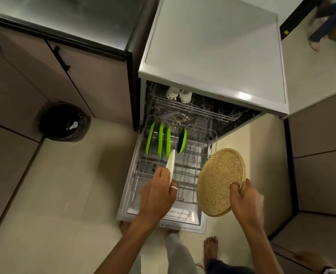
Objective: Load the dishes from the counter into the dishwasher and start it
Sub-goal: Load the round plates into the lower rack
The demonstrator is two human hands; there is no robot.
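Lower rack (212, 136) pulled out; green plates (160, 138) upright on edge in tines.

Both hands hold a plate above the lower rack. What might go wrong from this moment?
1. The left hand lowers the white plate edge-first close to the green plates; it may knock them.
2. The right hand grips the speckled plate only at its rim, tilted over the lower rack; it may slip.
3. Bare feet stand beside the open door; a dropped plate could hurt them.

The white plate's (171, 165) lower edge hides behind the left hand (157, 196); upper-rack cups (180, 94) are blurred.
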